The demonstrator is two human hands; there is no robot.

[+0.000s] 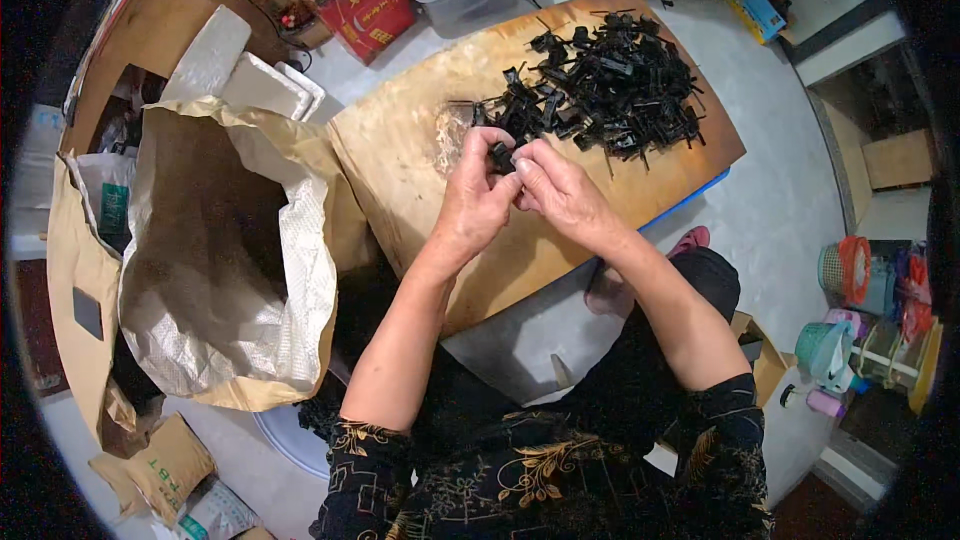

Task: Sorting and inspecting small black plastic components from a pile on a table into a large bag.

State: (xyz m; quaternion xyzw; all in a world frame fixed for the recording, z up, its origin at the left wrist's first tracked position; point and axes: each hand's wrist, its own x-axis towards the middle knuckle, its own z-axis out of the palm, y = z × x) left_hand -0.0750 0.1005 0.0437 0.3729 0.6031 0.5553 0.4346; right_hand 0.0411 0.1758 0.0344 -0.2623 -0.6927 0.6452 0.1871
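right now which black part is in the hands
The black part held between left hand and right hand; the heap lies beyond them on the board.

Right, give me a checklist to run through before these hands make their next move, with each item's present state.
1. Left hand on the small black plastic part: ok, fingers curled around it.
2. Right hand close to the left: ok, both meet at the part.
3. Firmness of the grip: cannot tell, fingers cover much of the part.
4. Pile of black plastic parts lying within the edges of the brown tabletop: ok.
5. Pile sorted into neat rows: not ok, the pieces lie jumbled.
6. Lined paper sack at the left open: ok, its mouth gapes wide.
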